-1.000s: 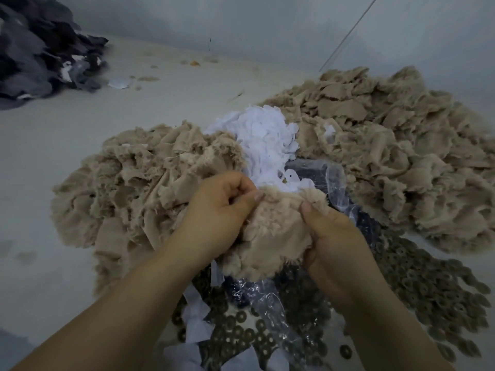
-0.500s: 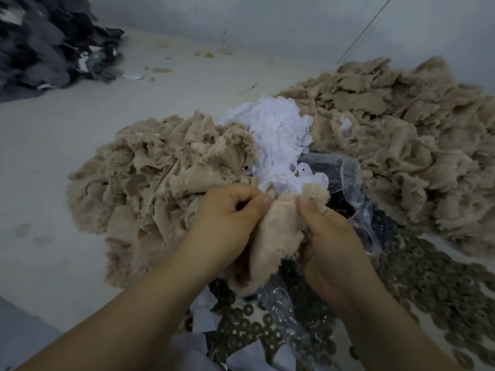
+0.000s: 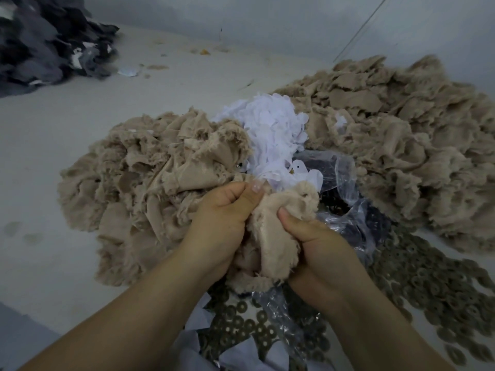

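A beige furry fabric piece [image 3: 278,231] is bunched between both hands at the centre of the view. My left hand [image 3: 225,218] grips its left edge, thumb pressed on top. My right hand [image 3: 316,245] pinches its right side with the thumb on the cloth. The piece hangs folded, its smooth backing showing between the hands. Behind the hands lies a heap of white cut-outs [image 3: 273,129].
Piles of beige fabric pieces lie at left [image 3: 139,183] and right [image 3: 396,145]. Clear plastic bags [image 3: 337,178] and several dark ring-shaped washers [image 3: 417,279] spread below and right. A dark grey fabric heap [image 3: 45,41] sits at the far left on the pale floor [image 3: 53,156].
The fabric piece has been folded and squeezed narrower between my hands, which moved closer together; my right thumb slid lower on the cloth. The camera shifted slightly left.
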The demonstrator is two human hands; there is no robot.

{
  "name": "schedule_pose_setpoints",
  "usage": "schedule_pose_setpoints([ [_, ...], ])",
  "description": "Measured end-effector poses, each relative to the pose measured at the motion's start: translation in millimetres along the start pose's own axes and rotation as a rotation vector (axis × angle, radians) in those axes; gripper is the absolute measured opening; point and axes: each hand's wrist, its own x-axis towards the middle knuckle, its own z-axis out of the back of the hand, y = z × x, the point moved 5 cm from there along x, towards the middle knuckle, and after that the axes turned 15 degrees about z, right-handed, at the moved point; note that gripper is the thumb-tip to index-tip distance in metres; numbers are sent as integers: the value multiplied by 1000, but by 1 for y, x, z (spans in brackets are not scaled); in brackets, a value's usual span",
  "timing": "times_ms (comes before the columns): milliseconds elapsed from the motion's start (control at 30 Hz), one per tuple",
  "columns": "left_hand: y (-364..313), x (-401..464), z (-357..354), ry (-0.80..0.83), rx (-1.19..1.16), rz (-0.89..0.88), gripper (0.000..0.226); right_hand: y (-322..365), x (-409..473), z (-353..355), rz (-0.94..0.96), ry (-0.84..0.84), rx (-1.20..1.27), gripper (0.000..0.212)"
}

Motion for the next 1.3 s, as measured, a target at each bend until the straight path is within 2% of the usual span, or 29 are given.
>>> schedule_pose_setpoints([
  [133,-6,-6,-1,-24,146,-70,54,2,0,4,15,-3,-33,36],
  [233,-12,-11,-1,-33,294,-153,37,3,0,6,46,-8,-83,34],
  [333,-13,-10,5,-82,256,-178,16,6,1,6,116,-9,-91,40],
  [400,-16,-9,7,-71,208,-181,19,8,1,5,154,-9,-110,43],
  [567,-21,-8,7,27,336,-235,16,14,1,9,129,-56,-146,54],
  [667,-26,-8,8,43,333,-247,27,18,3,12,128,-116,-57,49],
  [767,-33,-6,9,5,350,-289,23,19,2,8,182,-95,40,44],
  [867,-45,-5,5,-34,408,-346,18,22,1,3,239,-34,135,51],
  [1067,-66,-5,-14,-10,695,-487,16,23,-2,-5,250,28,119,52],
  [1133,-66,-6,-16,-10,690,-513,20,21,-1,-3,260,-29,96,49],
  [1300,-60,-9,-9,-51,597,-500,9,17,0,4,272,-107,123,60],
])
